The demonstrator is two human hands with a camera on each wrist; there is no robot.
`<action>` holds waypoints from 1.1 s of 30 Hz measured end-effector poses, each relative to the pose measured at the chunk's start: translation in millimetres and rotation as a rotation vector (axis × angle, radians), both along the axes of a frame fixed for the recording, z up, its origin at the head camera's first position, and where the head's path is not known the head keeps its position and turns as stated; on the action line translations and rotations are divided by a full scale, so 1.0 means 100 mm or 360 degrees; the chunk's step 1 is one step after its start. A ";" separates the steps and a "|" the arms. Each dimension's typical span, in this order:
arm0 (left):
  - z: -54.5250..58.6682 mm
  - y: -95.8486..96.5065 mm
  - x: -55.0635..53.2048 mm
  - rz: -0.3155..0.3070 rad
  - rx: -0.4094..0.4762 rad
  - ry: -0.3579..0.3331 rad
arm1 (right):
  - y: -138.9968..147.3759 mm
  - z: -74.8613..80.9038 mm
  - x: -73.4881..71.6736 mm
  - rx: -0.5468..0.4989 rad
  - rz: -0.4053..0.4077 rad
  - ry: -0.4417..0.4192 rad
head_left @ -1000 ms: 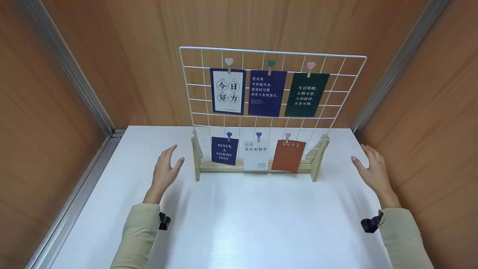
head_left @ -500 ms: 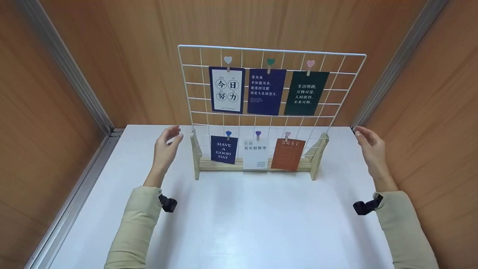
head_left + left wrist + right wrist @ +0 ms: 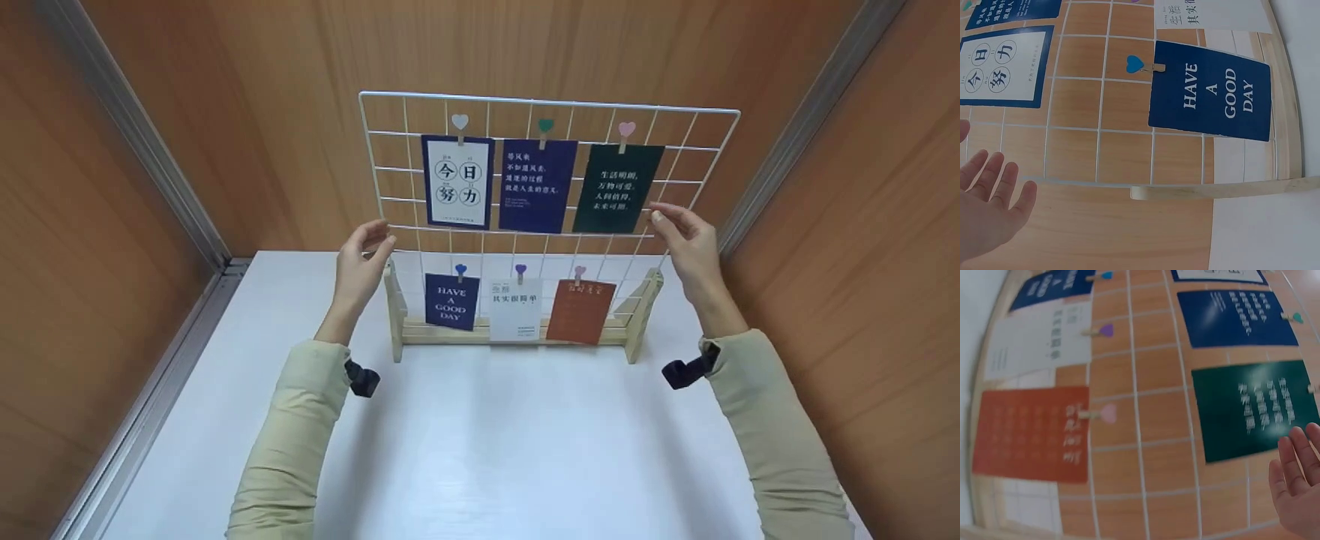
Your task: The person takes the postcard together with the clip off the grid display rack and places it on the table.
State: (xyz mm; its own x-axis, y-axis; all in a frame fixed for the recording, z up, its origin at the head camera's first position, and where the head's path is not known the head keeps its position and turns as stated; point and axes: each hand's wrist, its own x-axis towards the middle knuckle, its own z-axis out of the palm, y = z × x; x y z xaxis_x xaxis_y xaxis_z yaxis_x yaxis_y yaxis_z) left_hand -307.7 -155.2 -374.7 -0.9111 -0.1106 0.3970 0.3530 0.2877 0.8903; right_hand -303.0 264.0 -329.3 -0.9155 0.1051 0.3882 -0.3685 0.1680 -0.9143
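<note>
A white wire grid (image 3: 551, 100) stands upright in a wooden stand (image 3: 639, 319). Heart-topped clothespins hold cards on it in two rows. My left hand (image 3: 358, 270) is by the grid's left edge, fingers loosely bent and holding nothing; whether it touches the wire I cannot tell. Nearest to it are the blue-bordered white card (image 3: 1002, 67) and the "HAVE A GOOD DAY" card (image 3: 1210, 90). At the lower right corner of the dark green card (image 3: 619, 189), my right hand (image 3: 690, 251) has its fingers extended, with nothing gripped; contact is unclear.
Between the outer top cards hangs a dark blue card (image 3: 538, 186). A white card (image 3: 515, 309) and an orange card (image 3: 581, 312) hang in the lower row. The stand rests on a white table (image 3: 502, 435), with wood-grain panels (image 3: 225, 90) around it.
Both hands have moved up and inward, from beside the stand to the two sides of the grid. The cards and grid have stayed in place.
</note>
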 end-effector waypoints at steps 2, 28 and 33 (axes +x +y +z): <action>0.02 0.02 -0.02 -0.0004 0.0019 -0.0014 | -0.11 0.06 -0.03 -0.0017 0.0056 0.0011; 0.27 0.40 -0.27 -0.0064 0.0034 -0.0018 | -1.51 0.69 -0.39 0.0058 0.0384 0.0046; 0.27 0.42 -0.32 -0.0077 0.0067 0.0011 | -1.71 0.74 -0.42 0.0070 0.0430 0.0001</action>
